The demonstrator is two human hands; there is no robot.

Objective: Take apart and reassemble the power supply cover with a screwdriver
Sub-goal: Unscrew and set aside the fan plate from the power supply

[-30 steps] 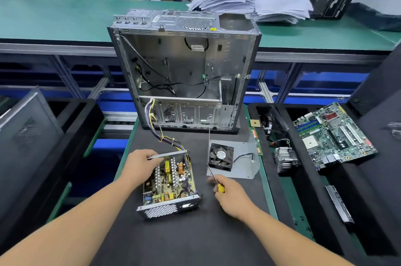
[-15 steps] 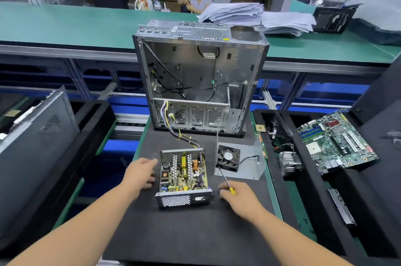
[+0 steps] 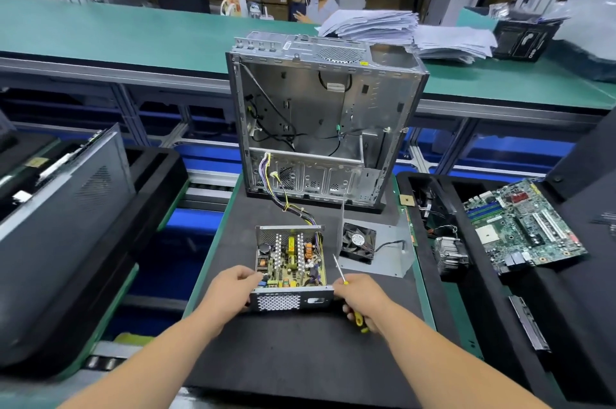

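Head view. The power supply is seen lying uncovered on the black mat, circuit board exposed, with its perforated front panel facing the viewer. A bundle of coloured wires runs from its far end up into the open computer case, which stands upright at the far edge of the mat.

The left hand is placed at the near left corner of the power supply, fingers curled over the side wall and the edge of the front panel; the unit is gripped there. The right hand is closed round the yellow-and-black handle of a screwdriver; the shaft points up and away, its tip free in the air just right of the power supply. The knuckles of this hand lie against the right end of the front panel; whether the panel is also held cannot be told.

The power supply cover, a bent grey sheet, is observed flat on the mat to the right of the unit, apart from it. A black fan rests on this sheet, with its lead trailing rightward.

To the right, a motherboard and a heatsink are noted in a black tray. Stacked papers lie on the green bench behind the case.
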